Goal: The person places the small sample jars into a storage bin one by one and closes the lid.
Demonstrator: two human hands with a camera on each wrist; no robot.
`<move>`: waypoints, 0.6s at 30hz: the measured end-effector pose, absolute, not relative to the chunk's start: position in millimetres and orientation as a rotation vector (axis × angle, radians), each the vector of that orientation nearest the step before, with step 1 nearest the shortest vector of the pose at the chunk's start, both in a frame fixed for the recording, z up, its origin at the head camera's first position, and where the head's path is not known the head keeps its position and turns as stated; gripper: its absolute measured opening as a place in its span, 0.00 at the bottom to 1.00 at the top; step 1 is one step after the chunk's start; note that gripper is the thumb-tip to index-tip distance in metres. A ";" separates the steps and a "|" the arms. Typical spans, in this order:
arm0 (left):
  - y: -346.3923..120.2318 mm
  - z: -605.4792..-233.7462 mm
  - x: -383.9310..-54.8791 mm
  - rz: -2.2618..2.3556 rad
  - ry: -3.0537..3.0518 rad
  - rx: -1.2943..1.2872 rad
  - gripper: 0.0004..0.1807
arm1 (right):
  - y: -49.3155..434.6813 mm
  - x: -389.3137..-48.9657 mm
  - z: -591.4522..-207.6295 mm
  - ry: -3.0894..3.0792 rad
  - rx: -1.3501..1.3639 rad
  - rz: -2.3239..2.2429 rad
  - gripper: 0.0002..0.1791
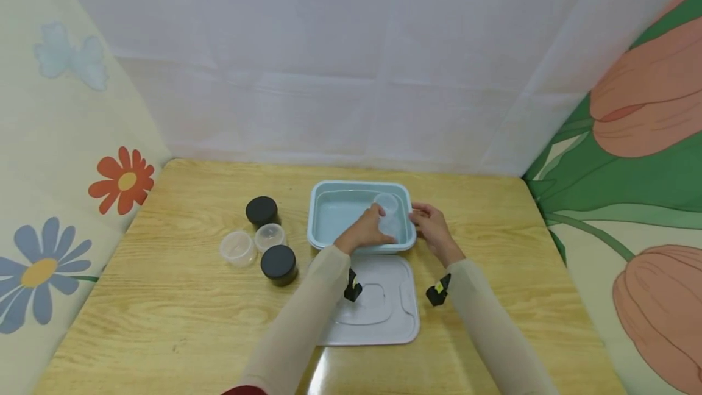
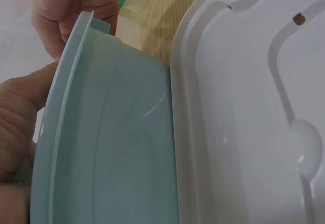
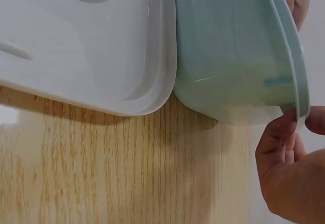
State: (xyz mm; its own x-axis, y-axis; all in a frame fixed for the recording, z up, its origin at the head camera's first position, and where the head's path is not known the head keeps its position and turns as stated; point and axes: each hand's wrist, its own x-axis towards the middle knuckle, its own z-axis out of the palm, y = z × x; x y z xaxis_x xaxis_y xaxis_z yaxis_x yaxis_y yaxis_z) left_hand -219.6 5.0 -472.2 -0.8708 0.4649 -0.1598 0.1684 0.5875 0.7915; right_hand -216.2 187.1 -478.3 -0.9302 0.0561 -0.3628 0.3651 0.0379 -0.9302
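A light blue plastic bin (image 1: 336,185) stands on the table. My left hand (image 1: 362,229) reaches over its front edge into the right half, thumb and fingers spread around a clear round plastic container (image 1: 390,225). Behind that one, a second clear round container (image 1: 386,202) sits in the back right corner. My right hand (image 1: 433,227) pinches the bin's right rim; in the right wrist view its fingers (image 3: 277,137) lie on both sides of the rim. The bin wall hides the left fingertips in the left wrist view.
A pale grey-white lid (image 1: 378,334) lies flat against the bin's front, partly under the left forearm. Left of the bin are two black-lidded jars (image 1: 279,264) and two clear round containers (image 1: 238,248). A white cloth (image 1: 329,78) hangs behind the wooden table (image 1: 164,297).
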 end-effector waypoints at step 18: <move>2.5 -470.8 -221.0 1.132 2.479 0.505 0.33 | 186.1 -215.9 -475.8 2.119 0.429 -1.934 0.23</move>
State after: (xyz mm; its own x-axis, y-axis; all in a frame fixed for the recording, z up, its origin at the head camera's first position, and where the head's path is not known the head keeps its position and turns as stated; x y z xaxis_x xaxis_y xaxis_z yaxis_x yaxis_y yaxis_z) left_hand -221.0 2.5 -470.8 -0.8680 0.4629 -0.1798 0.1672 0.6133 0.7719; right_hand -215.9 186.1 -475.8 -0.9279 0.0538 -0.3689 0.3722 0.0804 -0.9246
